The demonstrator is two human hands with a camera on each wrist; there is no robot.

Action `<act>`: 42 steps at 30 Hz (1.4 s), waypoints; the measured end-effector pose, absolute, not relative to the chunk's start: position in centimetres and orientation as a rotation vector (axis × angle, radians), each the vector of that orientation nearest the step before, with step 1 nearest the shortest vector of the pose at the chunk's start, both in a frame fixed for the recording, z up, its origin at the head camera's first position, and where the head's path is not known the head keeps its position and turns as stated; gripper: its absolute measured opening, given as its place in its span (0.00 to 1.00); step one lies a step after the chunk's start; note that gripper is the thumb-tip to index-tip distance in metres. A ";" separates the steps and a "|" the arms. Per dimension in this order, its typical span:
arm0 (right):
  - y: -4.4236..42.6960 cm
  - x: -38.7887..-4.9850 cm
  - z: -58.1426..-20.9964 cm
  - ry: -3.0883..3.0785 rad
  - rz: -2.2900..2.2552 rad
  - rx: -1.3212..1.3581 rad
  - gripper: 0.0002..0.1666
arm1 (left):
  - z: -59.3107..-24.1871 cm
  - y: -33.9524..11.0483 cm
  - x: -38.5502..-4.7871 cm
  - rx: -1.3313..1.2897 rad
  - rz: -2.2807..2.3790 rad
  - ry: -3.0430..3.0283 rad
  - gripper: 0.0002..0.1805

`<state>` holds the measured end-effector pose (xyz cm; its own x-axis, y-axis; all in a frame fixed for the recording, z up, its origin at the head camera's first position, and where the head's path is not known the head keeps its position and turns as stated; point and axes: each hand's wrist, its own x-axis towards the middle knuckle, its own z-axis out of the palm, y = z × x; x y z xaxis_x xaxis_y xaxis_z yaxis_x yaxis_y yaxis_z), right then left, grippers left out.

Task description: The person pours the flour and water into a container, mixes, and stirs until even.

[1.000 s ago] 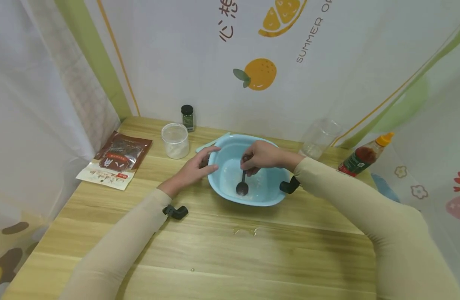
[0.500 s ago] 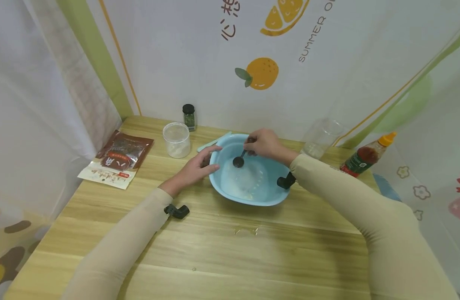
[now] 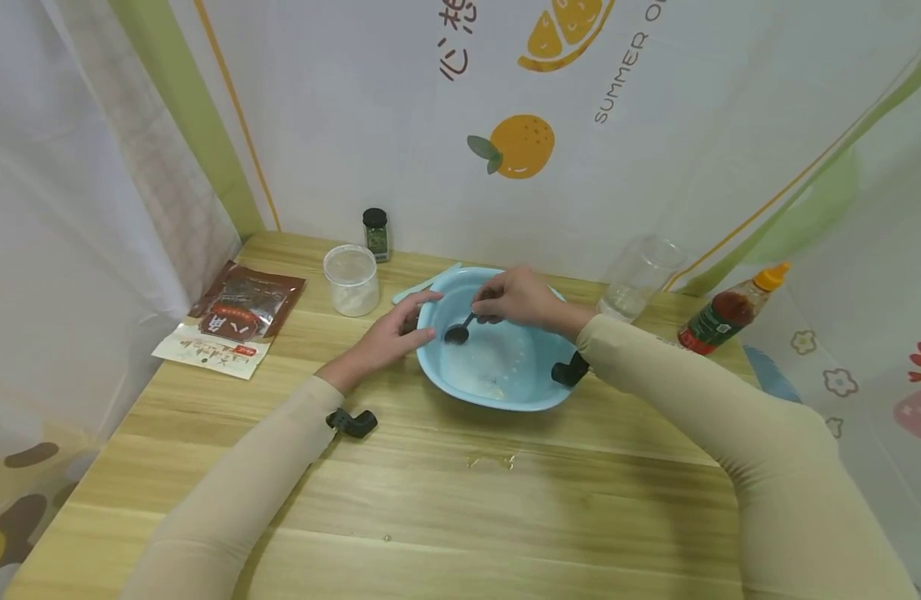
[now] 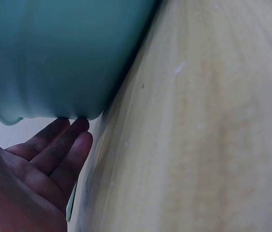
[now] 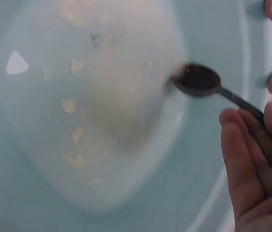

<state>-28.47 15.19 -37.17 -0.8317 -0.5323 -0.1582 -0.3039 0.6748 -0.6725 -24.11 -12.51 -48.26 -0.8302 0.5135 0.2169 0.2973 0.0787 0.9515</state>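
Dark spoon: inside the blue basin, near its wall
Right hand: fingers pinching the spoon
Left hand: fingers spread, nearly straight, touching the basin's side
Wooden surface: beneath the basin

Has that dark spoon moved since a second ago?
Yes. In the head view, judged against the blue basin, the bowl of the dark spoon has moved leftward and toward the far side, now near the rim by the left hand.
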 end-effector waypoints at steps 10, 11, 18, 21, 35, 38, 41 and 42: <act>17.0 -28.4 -35.9 2.470 -0.771 -0.792 0.07 | -48.2 -12.5 -24.0 0.821 1.816 2.235 0.35; 17.1 -28.4 -35.8 2.471 -0.760 -0.789 0.07 | -48.2 -12.5 -24.0 0.822 1.818 2.235 0.35; 16.1 -28.1 -36.5 2.339 -0.879 -0.734 0.07 | -48.2 -12.6 -24.1 0.835 1.858 2.166 0.34; 15.3 -28.3 -37.1 2.376 -0.916 -0.746 0.08 | -48.2 -12.6 -24.1 0.838 1.873 2.139 0.35; 15.5 -29.1 -37.0 2.711 -0.957 -0.547 0.10 | -48.2 -12.4 -24.1 0.830 1.863 2.151 0.35; 15.4 -28.9 -37.3 2.639 -1.004 -0.597 0.09 | -48.2 -12.5 -24.1 0.836 1.867 2.144 0.35; 15.3 -28.7 -37.5 2.559 -1.014 -0.666 0.08 | -48.3 -12.5 -24.1 0.833 1.865 2.147 0.35; 15.4 -28.6 -37.6 2.534 -1.008 -0.687 0.07 | -48.2 -12.5 -24.1 0.833 1.863 2.150 0.35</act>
